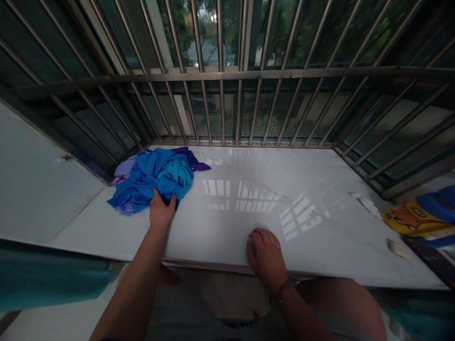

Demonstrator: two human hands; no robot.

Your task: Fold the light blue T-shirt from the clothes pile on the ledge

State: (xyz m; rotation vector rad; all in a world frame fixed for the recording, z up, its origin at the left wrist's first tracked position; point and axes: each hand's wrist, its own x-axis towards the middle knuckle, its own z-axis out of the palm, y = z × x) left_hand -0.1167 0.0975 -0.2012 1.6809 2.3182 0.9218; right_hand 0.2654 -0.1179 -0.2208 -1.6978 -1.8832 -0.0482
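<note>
On the left of the white sill lies a crumpled pile of blue cloth (142, 173), with a teal bundle (176, 174) on its right side. Purple cloth (201, 166) pokes out behind it, and lilac cloth (125, 168) shows at its left edge. My left hand (162, 210) is at the near edge of the pile, thumb and a finger around a fold of the blue cloth; the other fingers are hidden. My right hand (266, 253) rests near the sill's front edge, fingers loosely bent, thumb apart, holding nothing.
The glossy white sill (227, 227) ends at metal window bars (220, 76). At the right stand a yellow and blue container (415, 219), a crumpled white item (369, 206) and a dark flat object (432, 260). A teal curtain (53, 282) hangs at lower left.
</note>
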